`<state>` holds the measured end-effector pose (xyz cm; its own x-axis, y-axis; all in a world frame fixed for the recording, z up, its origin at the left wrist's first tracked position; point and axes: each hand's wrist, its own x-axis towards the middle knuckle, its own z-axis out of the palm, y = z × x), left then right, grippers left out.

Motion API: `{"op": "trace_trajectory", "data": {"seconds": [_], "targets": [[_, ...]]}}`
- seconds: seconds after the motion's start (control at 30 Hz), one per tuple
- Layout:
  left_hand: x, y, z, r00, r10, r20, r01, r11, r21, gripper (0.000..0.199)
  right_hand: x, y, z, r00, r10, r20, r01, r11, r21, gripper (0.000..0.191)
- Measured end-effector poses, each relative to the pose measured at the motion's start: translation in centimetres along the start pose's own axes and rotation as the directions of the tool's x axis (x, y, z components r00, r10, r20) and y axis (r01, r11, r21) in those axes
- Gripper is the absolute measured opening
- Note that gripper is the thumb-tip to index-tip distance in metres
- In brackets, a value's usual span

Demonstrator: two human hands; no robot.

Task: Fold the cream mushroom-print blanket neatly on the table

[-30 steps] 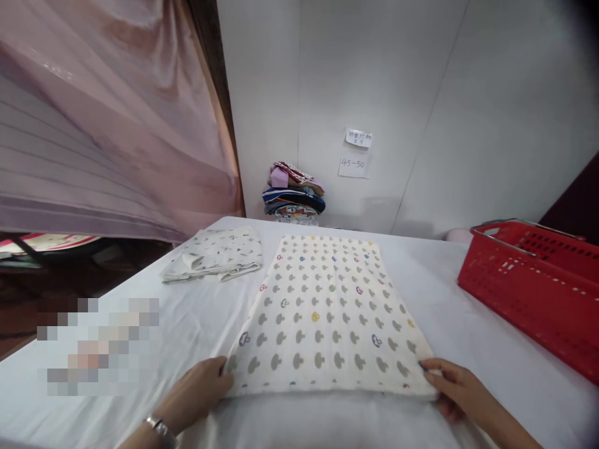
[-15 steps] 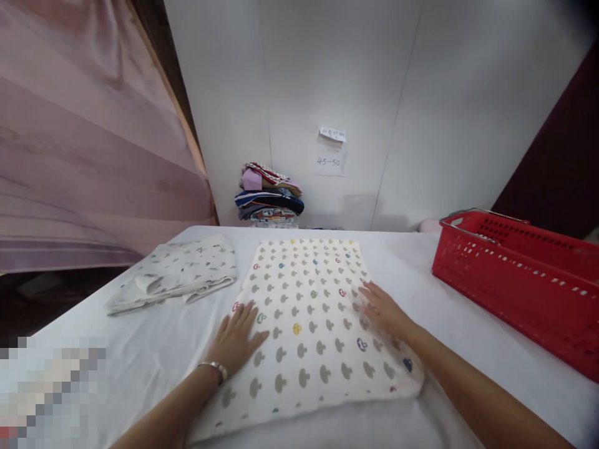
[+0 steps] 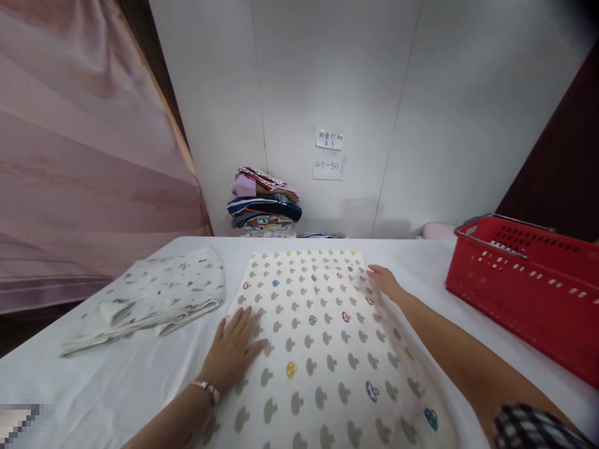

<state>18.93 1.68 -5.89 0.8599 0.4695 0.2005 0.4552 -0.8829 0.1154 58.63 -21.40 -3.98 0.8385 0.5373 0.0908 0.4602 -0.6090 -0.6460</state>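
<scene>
Left hand [image 3: 233,351] flat on mushroom-print cloth [image 3: 322,337], fingers spread, right hand [image 3: 384,280] at its one-o'clock edge, grip unclear, red basket [image 3: 519,293] at three o'clock

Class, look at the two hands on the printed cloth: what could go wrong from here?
The left hand lies flat on the printed cloth, so pressing sideways might wrinkle it. The right hand is at the far right edge, and a tug there could skew the cloth. The white tablecloth is already creased, so it might shift too.
</scene>
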Motion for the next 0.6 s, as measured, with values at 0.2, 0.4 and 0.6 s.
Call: {"op": "trace_trajectory", "data": {"seconds": [0.2, 0.4, 0.6], "targets": [[0.2, -0.6, 1.2, 1.000, -0.013, 0.025, 0.013, 0.999, -0.031, 0.058, 8.3, 0.0, 2.4, 0.995, 0.095, -0.035, -0.097, 0.994, -0.057, 0.044], [-0.2, -0.7, 1.3, 1.000, -0.012, -0.018, 0.010, 0.997, -0.082, 0.058, 10.8, -0.8, 3.2, 0.999, 0.039, -0.028, -0.044, 0.980, -0.192, 0.034], [-0.1, -0.8, 1.5, 1.000, -0.020, -0.005, 0.020, 0.998, -0.066, 0.062, 9.7, -4.6, 1.6, 0.974, -0.226, 0.003, 0.212, 0.912, -0.352, 0.029]]}}
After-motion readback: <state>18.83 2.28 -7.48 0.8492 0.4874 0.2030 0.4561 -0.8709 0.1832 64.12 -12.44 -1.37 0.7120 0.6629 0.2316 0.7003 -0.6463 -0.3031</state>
